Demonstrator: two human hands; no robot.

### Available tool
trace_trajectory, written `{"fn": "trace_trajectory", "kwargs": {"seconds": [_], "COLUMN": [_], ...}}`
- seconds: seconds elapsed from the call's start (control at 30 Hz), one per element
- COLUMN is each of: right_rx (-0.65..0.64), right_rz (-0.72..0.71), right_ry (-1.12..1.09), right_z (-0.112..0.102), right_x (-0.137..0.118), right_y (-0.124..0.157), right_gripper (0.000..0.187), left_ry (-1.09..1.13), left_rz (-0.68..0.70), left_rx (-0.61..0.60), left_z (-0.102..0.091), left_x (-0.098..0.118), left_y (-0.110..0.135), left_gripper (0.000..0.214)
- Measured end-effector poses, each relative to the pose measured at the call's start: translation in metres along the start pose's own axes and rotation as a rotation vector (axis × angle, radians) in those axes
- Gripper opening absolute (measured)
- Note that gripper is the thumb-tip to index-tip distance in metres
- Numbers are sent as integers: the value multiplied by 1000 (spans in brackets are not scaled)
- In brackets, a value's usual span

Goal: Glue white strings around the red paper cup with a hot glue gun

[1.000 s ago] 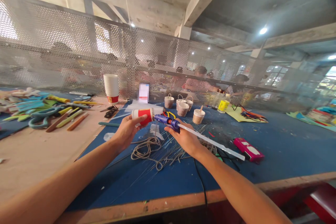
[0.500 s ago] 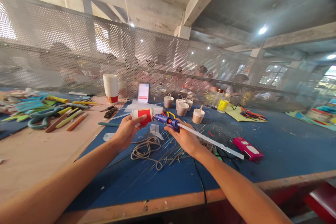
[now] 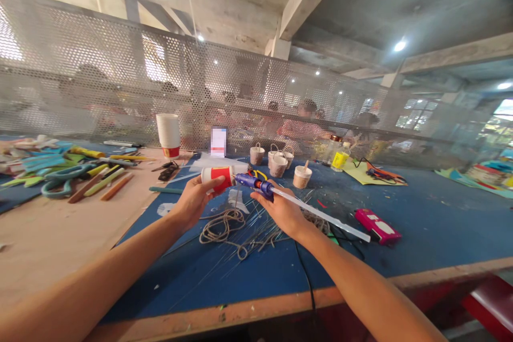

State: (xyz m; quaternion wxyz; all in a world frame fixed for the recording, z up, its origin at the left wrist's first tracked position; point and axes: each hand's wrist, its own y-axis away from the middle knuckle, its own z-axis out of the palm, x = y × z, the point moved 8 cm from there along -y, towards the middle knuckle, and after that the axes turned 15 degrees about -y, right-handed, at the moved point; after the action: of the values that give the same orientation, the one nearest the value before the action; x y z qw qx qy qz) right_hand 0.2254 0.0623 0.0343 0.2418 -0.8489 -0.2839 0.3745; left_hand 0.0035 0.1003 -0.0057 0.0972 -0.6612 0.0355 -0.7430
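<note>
A red and white paper cup (image 3: 219, 177) lies on its side in the air, with my left hand (image 3: 196, 195) closed around it. My right hand (image 3: 282, 211) grips a blue glue gun (image 3: 253, 184). Its nozzle points left at the cup's base; whether the tip touches cannot be made out. A long translucent glue stick (image 3: 320, 214) sticks out of the gun's back end toward the lower right. Below the hands lie a loose coil of grey-brown cord (image 3: 222, 227) and a scatter of thin wires (image 3: 256, 235) on the blue table mat (image 3: 224, 283).
Several small cord-wrapped buckets (image 3: 278, 164) stand behind the gun. A stack of paper cups (image 3: 168, 133) and a phone (image 3: 218, 142) are at the back. Teal scissors (image 3: 66, 179) lie left, a magenta box (image 3: 377, 226) right. A black cable (image 3: 306, 272) hangs over the front edge.
Almost nothing differs: both hands hold the cup and glue gun in nearly the same pose. The whole view has shifted very slightly.
</note>
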Motion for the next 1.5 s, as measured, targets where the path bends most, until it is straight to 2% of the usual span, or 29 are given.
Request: {"fn": "trace_trajectory", "kwargs": {"seconds": [0.97, 1.5], "right_rx": [18, 27], "right_rz": [17, 42], "right_ry": [-56, -12], "right_z": [-2, -5], "right_x": [3, 2], "right_y": [-2, -3], "right_gripper": [25, 27], "left_ry": [-42, -80], "left_rz": [-7, 26], "left_rx": [-2, -14], "left_z": [5, 8], "left_x": [4, 9], "left_y": [3, 6], "left_gripper": [39, 42]}}
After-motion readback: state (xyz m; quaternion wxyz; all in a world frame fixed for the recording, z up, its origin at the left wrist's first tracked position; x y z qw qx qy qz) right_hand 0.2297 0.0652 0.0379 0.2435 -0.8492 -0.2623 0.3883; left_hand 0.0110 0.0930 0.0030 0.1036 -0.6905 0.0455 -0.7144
